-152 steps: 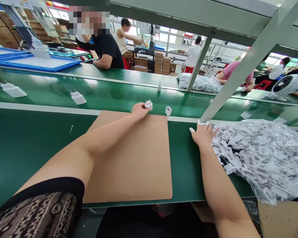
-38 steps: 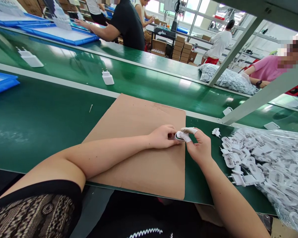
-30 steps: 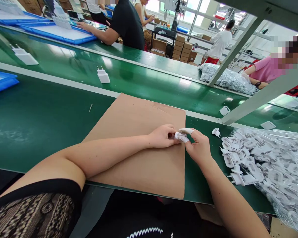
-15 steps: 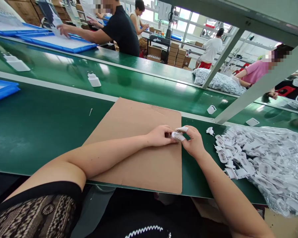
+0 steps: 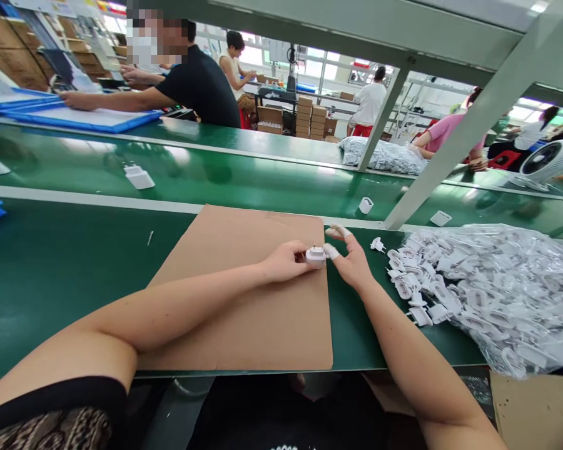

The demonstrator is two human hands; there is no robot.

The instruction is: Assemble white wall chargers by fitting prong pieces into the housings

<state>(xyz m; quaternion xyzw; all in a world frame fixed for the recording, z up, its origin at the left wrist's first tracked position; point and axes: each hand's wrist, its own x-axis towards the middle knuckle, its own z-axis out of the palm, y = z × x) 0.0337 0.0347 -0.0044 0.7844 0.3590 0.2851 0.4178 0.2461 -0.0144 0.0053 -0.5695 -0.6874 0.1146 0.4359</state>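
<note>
And here in my left hand (image 5: 286,262) is the white charger (image 5: 316,257), gripped at its left side between thumb and fingers, prongs up, over the right edge of the cardboard sheet (image 5: 244,312)! My right hand (image 5: 353,264) is open just to its right, covered thumb at the charger's side; touching or not, I can't tell. Right of that hand, a small white plug piece (image 5: 378,244) lies near the plastic bag of white parts (image 5: 507,294).

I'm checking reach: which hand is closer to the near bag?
Right. The right hand is left of the bag; the left hand is farther left, over the cardboard, holding a white plug.
</note>
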